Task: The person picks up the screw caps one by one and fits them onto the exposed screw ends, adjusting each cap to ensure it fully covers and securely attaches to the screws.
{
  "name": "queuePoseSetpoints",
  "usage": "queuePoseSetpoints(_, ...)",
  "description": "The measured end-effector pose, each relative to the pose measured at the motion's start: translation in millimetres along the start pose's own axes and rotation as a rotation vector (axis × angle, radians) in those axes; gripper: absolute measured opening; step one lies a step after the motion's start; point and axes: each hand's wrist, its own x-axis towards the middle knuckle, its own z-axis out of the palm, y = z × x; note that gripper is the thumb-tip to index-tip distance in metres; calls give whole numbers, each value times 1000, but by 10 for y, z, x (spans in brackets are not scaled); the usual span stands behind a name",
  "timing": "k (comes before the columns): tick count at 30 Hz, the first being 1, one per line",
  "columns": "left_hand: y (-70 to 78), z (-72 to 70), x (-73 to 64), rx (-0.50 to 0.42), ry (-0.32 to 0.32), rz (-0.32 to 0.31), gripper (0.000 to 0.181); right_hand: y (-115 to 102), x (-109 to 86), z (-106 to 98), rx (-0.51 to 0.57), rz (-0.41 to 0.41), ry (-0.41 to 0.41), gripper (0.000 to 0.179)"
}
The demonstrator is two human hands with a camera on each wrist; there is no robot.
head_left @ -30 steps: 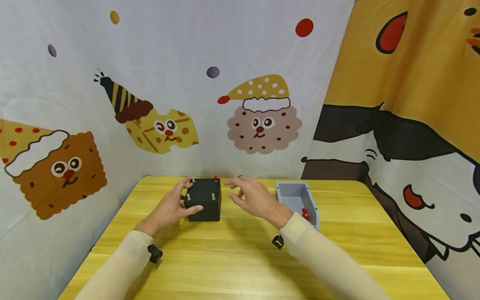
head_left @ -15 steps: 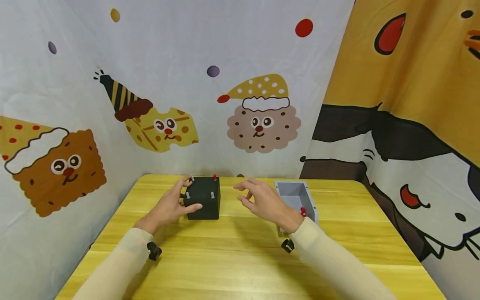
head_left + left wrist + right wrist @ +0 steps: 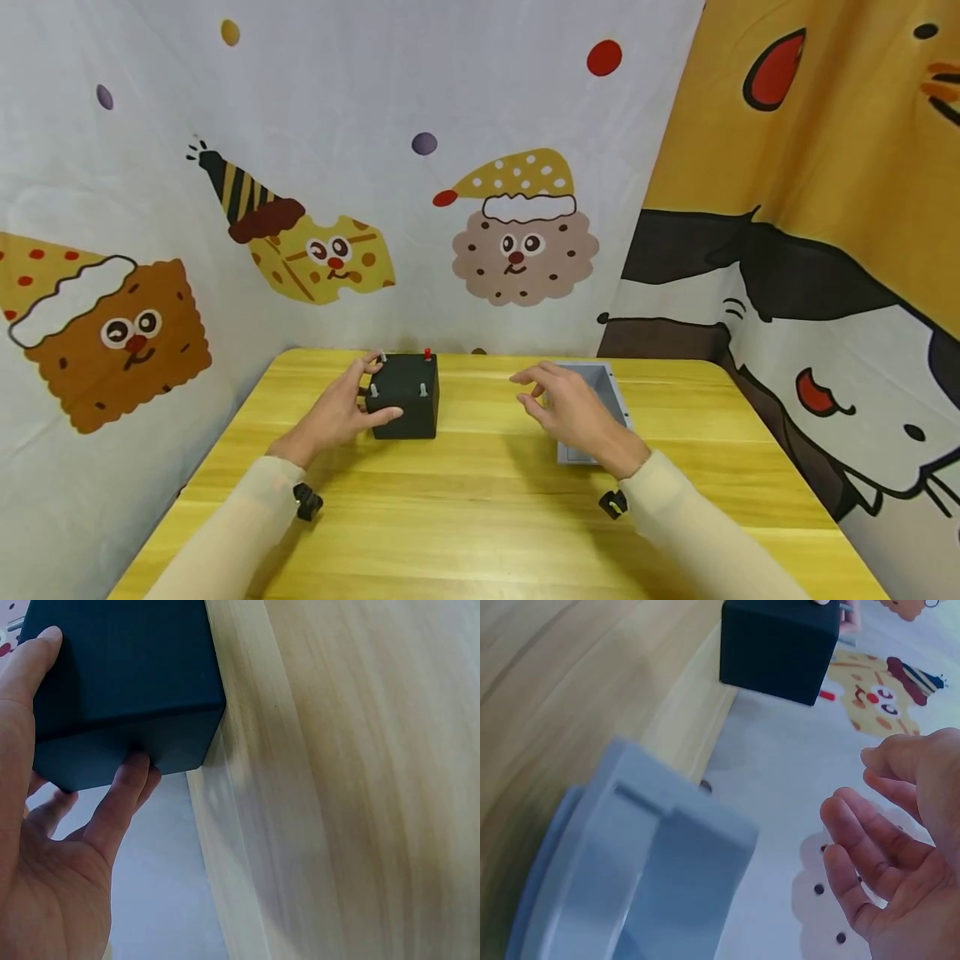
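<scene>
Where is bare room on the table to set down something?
Free: between the black box and grey bin, between the sleeves, and right of the bin. Crowded: box's left, with the left hand gripping; bin's left edge, right hand nearby.

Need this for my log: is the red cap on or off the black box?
On: the red cap stands atop the box, at its far right corner.

left sleeve (image 3: 225,527): cream | right sleeve (image 3: 708,527): cream | left wrist camera (image 3: 307,502): black | right wrist camera (image 3: 612,504): black, yellow-marked
</scene>
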Motion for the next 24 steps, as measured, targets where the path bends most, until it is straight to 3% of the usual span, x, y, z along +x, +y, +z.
queuePoseSetpoints(17,-4,21,32,6,-4,8,112,297,-229,-144,-58,31,47,25)
queuePoseSetpoints(24,4,11,6,-4,0,-1,112,369,-264,-236,-67,70,16,24)
